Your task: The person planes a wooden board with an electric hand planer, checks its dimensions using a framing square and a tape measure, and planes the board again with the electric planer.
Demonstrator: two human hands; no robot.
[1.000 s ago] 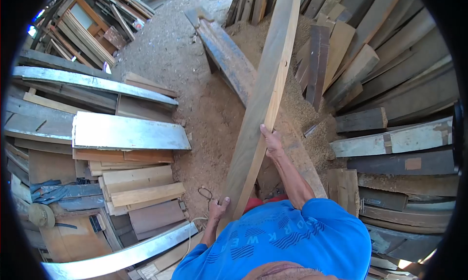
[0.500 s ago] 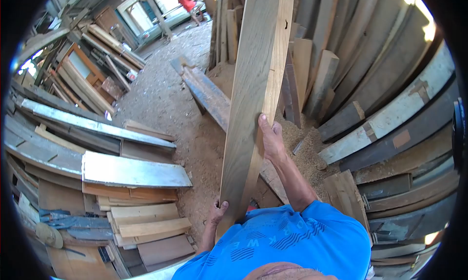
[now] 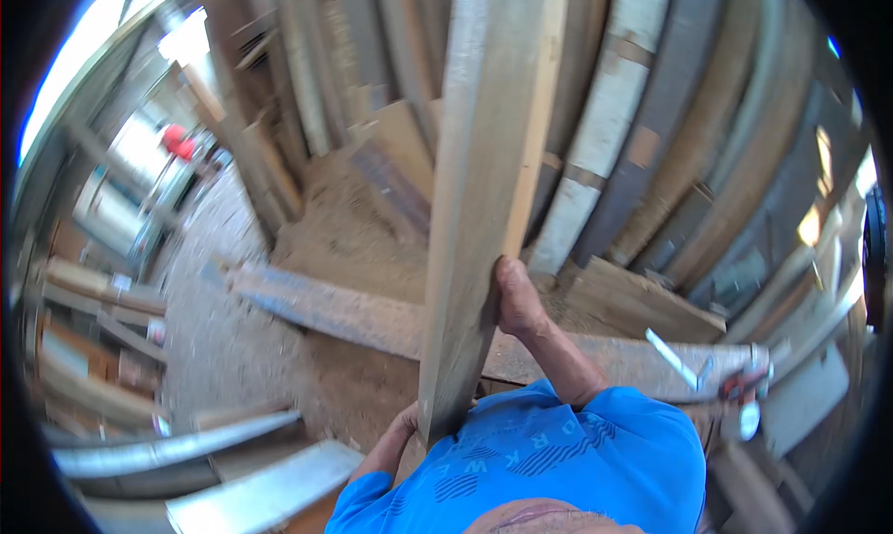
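A long, thick wooden plank (image 3: 484, 162) stands tilted in front of my chest and runs up past the top of the view. My right hand (image 3: 521, 300) grips its right edge about midway, thumb on the near face and the other fingers hidden behind. Low on the left side, my left hand (image 3: 406, 422) holds the plank close to its bottom end, with most fingers out of sight. Behind the plank, a long low bench board (image 3: 326, 306) crosses from left to right.
Many boards (image 3: 642, 78) lean upright along the wall ahead and to the right. On the bench's right end lie a folding rule or square (image 3: 672, 359) and a red-and-black tool (image 3: 744, 382). White-faced boards (image 3: 260, 487) lie stacked at lower left. A person in red (image 3: 177, 141) is far back left.
My view and body have turned right, carrying the plank along. The bench now crosses behind it, and the tools on its right end have come into view. Both hands keep hold of the plank.
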